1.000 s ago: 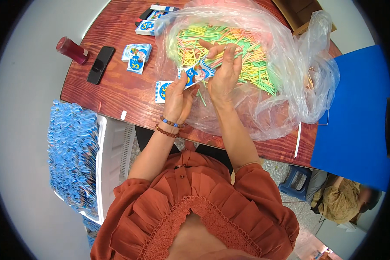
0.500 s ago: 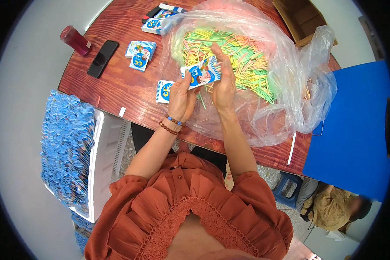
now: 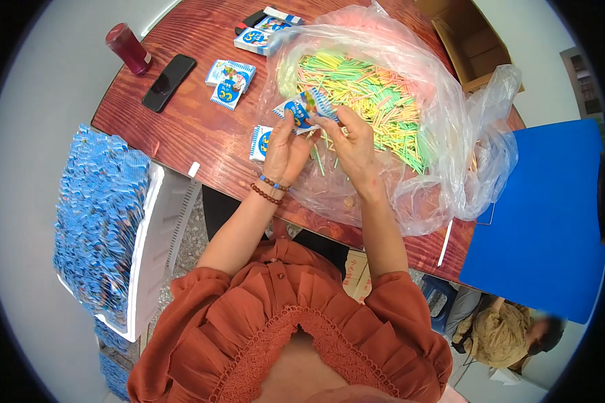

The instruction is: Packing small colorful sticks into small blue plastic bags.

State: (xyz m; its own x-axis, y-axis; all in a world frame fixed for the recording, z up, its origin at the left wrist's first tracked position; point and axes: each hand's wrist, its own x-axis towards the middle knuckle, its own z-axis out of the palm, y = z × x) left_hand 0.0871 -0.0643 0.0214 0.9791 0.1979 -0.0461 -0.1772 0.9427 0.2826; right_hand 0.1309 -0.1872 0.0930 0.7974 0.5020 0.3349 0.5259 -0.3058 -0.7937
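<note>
Both hands hold one blue-and-white printed packet (image 3: 298, 113) above the table's middle. My left hand (image 3: 286, 153) pinches its lower left end, and my right hand (image 3: 351, 144) has thumb and fingers closed on the right end. Just beyond lies a large clear plastic bag (image 3: 444, 144), open, filled with thin candy sticks (image 3: 373, 101) in yellow, green and pink. Under the left hand's side another blue-and-white packet (image 3: 259, 143) lies flat on the table. A few loose sticks (image 3: 319, 158) lie on the plastic between my hands.
On the red-brown wooden table (image 3: 181, 134) are a small packet stack (image 3: 230, 82), more packets (image 3: 254, 40) farther back, a black phone (image 3: 169, 82) and a red-filled jar (image 3: 128, 48). A white bin (image 3: 144, 248) of blue packets stands left, a cardboard box (image 3: 474, 43) back right. A person (image 3: 501, 332) sits lower right.
My right hand has gone from upright with extended fingers to pinching the packet's right end. The packet is tilted differently, and the whole view has shifted slightly.
</note>
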